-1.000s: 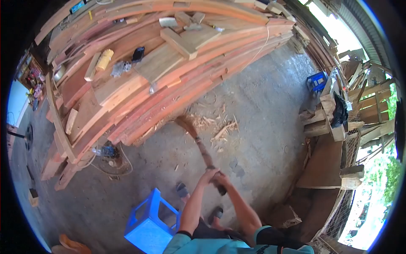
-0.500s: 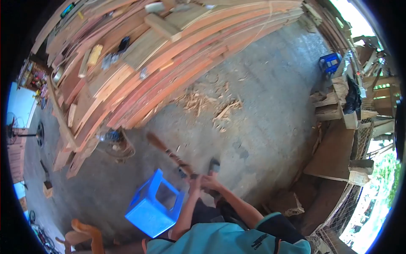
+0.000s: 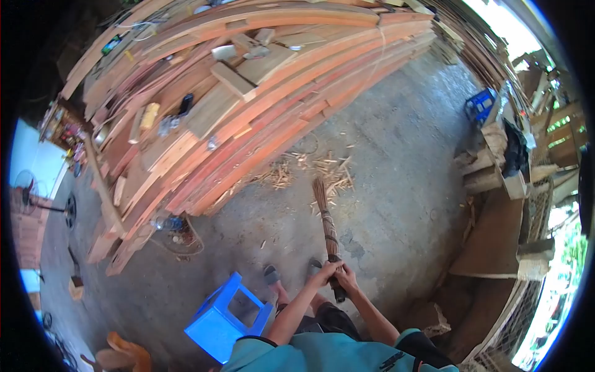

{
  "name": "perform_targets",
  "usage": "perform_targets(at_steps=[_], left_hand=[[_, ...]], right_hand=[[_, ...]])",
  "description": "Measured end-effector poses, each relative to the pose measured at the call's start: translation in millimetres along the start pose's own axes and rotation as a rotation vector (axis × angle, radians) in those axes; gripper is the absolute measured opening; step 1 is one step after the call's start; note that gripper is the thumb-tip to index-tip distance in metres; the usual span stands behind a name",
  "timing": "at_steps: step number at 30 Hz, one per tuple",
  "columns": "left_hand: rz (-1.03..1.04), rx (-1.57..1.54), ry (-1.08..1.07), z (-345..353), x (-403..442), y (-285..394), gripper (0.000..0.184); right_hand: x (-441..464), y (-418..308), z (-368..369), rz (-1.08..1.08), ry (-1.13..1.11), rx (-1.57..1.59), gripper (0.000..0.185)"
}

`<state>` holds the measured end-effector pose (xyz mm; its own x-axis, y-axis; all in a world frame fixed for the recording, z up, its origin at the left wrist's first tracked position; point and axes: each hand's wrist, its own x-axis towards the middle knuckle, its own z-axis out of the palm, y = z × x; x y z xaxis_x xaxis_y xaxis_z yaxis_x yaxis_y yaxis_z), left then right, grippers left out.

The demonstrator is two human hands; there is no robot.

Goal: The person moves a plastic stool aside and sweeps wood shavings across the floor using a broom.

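A stick broom (image 3: 328, 229), a bound bundle of thin brown twigs, is held in both hands in front of my legs. My left hand (image 3: 323, 273) is closed round its dark upper end, and my right hand (image 3: 347, 278) grips it right beside the left. The butt of the broom sticks out below the hands. Its bristle tips point away from me and reach the near edge of a scatter of wood chips (image 3: 338, 180) on the concrete floor (image 3: 396, 149).
A blue plastic stool (image 3: 217, 325) stands close on my left. Long stacked planks (image 3: 266, 111) fill the far left, with offcuts on top. A basket-like container (image 3: 186, 242) sits by their near end. Wooden boards (image 3: 489, 229) and a blue crate (image 3: 480, 105) are on the right.
The broom has swung from pointing left to pointing forward, its tips now at the wood chips. Both hands moved right with it and kept their hold. The view has shifted slightly.
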<state>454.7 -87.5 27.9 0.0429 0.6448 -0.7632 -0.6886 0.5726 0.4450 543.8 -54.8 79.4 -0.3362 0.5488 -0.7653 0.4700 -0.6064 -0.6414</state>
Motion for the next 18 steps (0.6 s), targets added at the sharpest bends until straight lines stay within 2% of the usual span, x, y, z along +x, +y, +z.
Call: perform_targets(at_steps=[1,2,5,7,8,10,12,14,16,18], left_hand=[[0.015,0.005,-0.014,0.6,-18.2,2.2,0.018],[0.023,-0.122,0.004,3.9,-41.4,-1.8,0.022],[-0.064,-0.396,-0.267,-18.4,-119.2,6.6,0.030],[0.039,-0.477,-0.126,-35.0,-146.7,7.0,0.033],[0.093,-0.513,-0.053,-45.5,-158.4,11.2,0.035],[0.193,-0.652,0.235,-63.8,-174.5,32.6,0.030],[0.392,-0.468,0.499,-96.2,-156.0,27.9,0.021],[0.454,-0.222,0.705,-133.7,-138.4,36.9,0.016],[0.468,-0.587,0.646,-142.3,-125.8,70.7,0.012],[0.556,-0.590,0.479,-146.3,-91.5,87.3,0.012]], right_hand=[[-14.6,-10.4,4.6,-0.002,-0.019,-0.053,0.028],[-32.9,-20.9,8.4,0.013,-0.098,-0.074,0.032],[-92.2,-66.6,20.6,0.048,-0.319,-0.123,0.044],[-110.2,-93.1,34.0,0.061,-0.463,-0.140,0.054],[-114.6,-112.2,43.8,0.058,-0.576,-0.246,0.056],[-101.2,-122.7,69.1,0.046,-0.730,-0.322,0.055],[-73.6,-115.1,98.3,0.000,-0.817,-0.418,0.055],[-50.5,-114.2,128.0,-0.023,-0.836,-0.419,0.054],[-35.8,-129.4,137.7,-0.023,-0.790,-0.301,0.052],[-26.7,-137.0,140.5,-0.036,-0.700,-0.172,0.051]])
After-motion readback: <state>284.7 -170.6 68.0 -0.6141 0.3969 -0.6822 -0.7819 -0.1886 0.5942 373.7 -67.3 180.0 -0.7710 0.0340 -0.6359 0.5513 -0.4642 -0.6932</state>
